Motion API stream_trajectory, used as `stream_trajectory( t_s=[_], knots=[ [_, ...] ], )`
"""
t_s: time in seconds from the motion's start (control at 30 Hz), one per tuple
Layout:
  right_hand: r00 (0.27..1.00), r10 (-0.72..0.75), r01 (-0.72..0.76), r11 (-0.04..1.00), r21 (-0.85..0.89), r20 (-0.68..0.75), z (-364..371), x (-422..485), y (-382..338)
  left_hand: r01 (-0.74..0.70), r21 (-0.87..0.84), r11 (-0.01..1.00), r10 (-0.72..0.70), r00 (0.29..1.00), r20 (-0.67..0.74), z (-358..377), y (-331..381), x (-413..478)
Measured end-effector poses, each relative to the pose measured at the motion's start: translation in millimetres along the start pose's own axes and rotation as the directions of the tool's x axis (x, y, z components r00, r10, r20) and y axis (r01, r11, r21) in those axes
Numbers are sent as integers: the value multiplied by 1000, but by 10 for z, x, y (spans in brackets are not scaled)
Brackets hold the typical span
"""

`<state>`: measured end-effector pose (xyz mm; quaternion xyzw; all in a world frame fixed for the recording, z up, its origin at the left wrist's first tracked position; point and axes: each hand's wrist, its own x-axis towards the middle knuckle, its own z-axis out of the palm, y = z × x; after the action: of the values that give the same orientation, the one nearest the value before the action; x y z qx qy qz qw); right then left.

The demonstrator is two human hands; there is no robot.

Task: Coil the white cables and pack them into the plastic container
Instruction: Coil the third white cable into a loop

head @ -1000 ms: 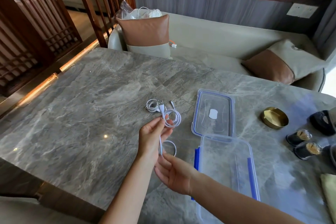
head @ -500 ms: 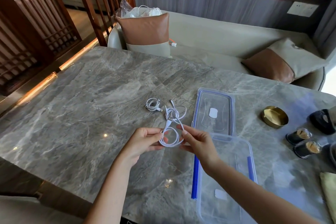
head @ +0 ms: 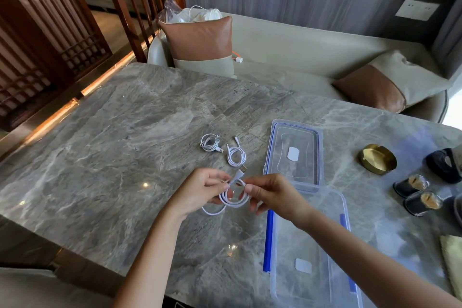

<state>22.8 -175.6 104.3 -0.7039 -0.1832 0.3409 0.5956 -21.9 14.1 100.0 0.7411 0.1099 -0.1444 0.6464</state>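
Observation:
Both hands hold one white cable [head: 233, 199] above the marble table [head: 100, 157], wound into a small coil. My left hand [head: 200, 189] pinches its left side and my right hand [head: 271, 194] pinches its right side near the USB plug. A loose end hangs below the coil. Two other coiled white cables lie on the table beyond my hands: one [head: 209, 142] to the left, one [head: 236, 155] to the right. The clear plastic container [head: 310, 245] with blue clips stands open under my right forearm, with nothing in it but a white label.
The container's lid [head: 293, 151] lies flat beyond the container. A brass ashtray [head: 377, 157], two dark small jars [head: 416, 192] and a black object [head: 442, 165] stand at the right. A sofa with cushions and a bag of white cables [head: 197, 14] lies behind the table.
My hands drew the cable back toward me, wound it into a tighter coil and now grip it from both sides. A second coil now lies separate on the table.

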Motion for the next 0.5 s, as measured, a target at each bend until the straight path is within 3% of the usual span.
stream_trajectory(
  t_s=[0.1, 0.2, 0.33, 0.5],
  knots=[
    [1000, 18, -18, 999, -35, 3, -9, 22, -10, -28, 54, 998, 31, 998, -56, 10, 2, 27],
    [999, 47, -47, 999, -26, 14, -63, 31, -11, -71, 239, 968, 72, 997, 3, 3, -8, 60],
    [996, 82, -82, 997, -10, 23, -163, 50, -37, -119, 535, 836, 169, 985, -45, -21, -15, 107],
    [995, 102, -102, 995, -1, 8, -170, 103, -70, -138, 528, 838, 213, 974, -83, -45, -37, 94]
  ],
)
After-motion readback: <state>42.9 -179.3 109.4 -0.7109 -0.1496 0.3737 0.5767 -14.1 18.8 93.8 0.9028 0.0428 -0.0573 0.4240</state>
